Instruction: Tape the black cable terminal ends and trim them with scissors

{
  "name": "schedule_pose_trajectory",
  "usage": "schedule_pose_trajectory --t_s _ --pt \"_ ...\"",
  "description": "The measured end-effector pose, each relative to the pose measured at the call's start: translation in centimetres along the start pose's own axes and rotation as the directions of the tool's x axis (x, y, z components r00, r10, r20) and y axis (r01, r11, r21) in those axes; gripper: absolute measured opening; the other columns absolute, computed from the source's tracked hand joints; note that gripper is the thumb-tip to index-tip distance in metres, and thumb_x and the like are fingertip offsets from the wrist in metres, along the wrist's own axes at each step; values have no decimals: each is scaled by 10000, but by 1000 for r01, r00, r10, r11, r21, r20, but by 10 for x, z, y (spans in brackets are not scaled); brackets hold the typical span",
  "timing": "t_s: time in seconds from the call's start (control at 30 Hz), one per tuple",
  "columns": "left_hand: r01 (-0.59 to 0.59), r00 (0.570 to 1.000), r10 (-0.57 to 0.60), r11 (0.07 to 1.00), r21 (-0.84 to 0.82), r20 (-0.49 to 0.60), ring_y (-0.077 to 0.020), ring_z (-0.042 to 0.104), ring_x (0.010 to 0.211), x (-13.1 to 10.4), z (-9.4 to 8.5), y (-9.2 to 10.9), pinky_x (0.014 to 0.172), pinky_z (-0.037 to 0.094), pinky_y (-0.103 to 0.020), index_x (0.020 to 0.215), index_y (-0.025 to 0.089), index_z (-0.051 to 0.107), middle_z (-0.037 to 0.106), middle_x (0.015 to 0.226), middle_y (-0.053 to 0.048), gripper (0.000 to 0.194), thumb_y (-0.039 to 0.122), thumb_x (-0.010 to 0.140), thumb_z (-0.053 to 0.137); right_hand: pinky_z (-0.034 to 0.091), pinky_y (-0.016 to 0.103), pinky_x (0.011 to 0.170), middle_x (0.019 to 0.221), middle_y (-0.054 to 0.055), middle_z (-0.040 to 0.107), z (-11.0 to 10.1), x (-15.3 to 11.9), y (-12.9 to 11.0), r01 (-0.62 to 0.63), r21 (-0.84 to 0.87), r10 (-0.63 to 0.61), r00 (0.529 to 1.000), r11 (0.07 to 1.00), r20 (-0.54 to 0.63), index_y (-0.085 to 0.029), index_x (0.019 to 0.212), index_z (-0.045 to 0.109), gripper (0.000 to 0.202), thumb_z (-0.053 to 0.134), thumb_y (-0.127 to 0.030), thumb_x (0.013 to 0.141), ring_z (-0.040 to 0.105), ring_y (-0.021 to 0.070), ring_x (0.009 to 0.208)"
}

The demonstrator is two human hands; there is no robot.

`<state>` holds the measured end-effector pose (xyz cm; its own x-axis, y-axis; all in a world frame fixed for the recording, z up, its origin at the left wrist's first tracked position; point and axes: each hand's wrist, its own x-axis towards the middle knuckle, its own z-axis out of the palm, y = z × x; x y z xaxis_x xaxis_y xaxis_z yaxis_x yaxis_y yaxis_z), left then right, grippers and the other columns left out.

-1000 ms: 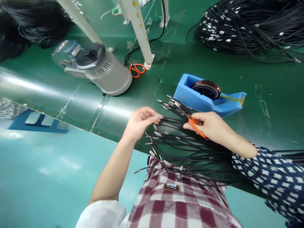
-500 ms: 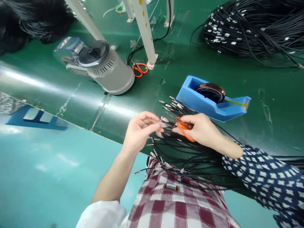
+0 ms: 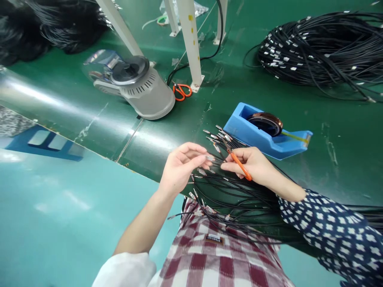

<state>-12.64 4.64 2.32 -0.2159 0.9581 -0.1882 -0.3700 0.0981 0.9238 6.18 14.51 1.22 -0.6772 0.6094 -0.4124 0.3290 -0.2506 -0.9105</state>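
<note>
My left hand (image 3: 187,165) pinches the pale tip of a black cable (image 3: 210,158) between thumb and fingers. Close by on the right, my right hand (image 3: 249,163) is closed on orange-handled scissors (image 3: 241,165), their blades pointing up and to the left. Fingertips of that hand also touch the black cable; how firmly, I cannot tell. Around and below both hands lies a spread of black cables (image 3: 239,199) with pale labelled ends, some hanging over the bench edge against a checked apron (image 3: 227,259). Another cluster of cable ends (image 3: 223,135) lies just above the hands.
A blue tape dispenser (image 3: 257,135) with amber tape stands behind my right hand. Left of it are a grey round machine (image 3: 152,95), a second pair of orange scissors (image 3: 182,92) and a white post (image 3: 191,48). Coiled black cables (image 3: 323,52) lie at the back right.
The scissors in my right hand have turned, their blades now pointing further up. My left hand stays at the cable tip, slightly to the right. The whole view has shifted a little.
</note>
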Motion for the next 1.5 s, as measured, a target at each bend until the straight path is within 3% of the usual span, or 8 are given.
schedule_pose_trajectory --t_s 0.23,0.37,0.47,0.57,0.7,0.9,1.3,1.5 --pt "20 999 -21 999 32 45 -147 710 697 -3 -2 -4 651 585 -239 925 165 757 763 786 -59 108 223 840 723 354 221 408 492 -54 523 1 -2 -1 2 2 -2 1000 1000 10 -166 709 649 394 817 -513 624 434 80 411" --pt "-29 1000 28 998 60 10 -143 689 635 -4 0 -7 587 566 -238 860 166 731 742 717 -44 87 242 819 746 339 250 450 522 -20 550 -7 -4 -7 33 -216 -64 989 976 -135 -168 730 661 445 714 -610 715 462 107 450" --pt "-45 998 48 996 71 -44 -126 659 575 -5 4 -9 527 533 -217 804 155 694 719 669 -33 109 252 826 739 319 267 510 586 14 607 -13 -13 -12 79 -540 -249 936 838 -250 -183 685 622 451 656 -623 775 504 135 531" --pt "-9 997 9 1000 8 -73 -117 635 540 -6 9 -10 481 497 -202 760 150 645 692 637 -20 164 271 841 721 291 272 550 592 0 612 -11 -26 -15 123 -774 -389 905 621 -169 -199 664 560 437 627 -605 810 507 135 556" --pt "39 996 -48 993 -112 -80 -111 603 503 -9 16 -11 451 457 -192 732 162 557 665 598 -5 225 283 855 701 278 282 589 536 -24 584 -2 -35 -10 195 -889 -444 896 414 -11 -201 641 517 458 574 -605 849 483 119 503" --pt "36 995 -51 986 -166 -87 -100 585 499 -13 24 -12 461 433 -181 740 169 519 648 587 5 237 277 875 681 260 298 596 507 -15 603 3 -34 -6 200 -939 -484 874 281 42 -205 625 569 521 491 -652 881 482 122 455" --pt "3 994 -28 977 -214 -110 -108 609 528 -16 28 -18 487 448 -188 793 166 582 665 607 -3 218 316 827 737 223 277 550 467 -14 540 0 -31 -8 239 -908 -459 886 344 60 -212 591 566 577 471 -711 864 433 129 476" --pt "-11 990 -21 973 -230 -137 -109 606 528 -16 31 -23 488 448 -196 779 174 592 655 592 10 236 331 790 768 181 276 516 457 -26 444 -1 -32 -17 236 -874 -342 936 424 87 -211 587 553 571 463 -699 870 342 119 476"
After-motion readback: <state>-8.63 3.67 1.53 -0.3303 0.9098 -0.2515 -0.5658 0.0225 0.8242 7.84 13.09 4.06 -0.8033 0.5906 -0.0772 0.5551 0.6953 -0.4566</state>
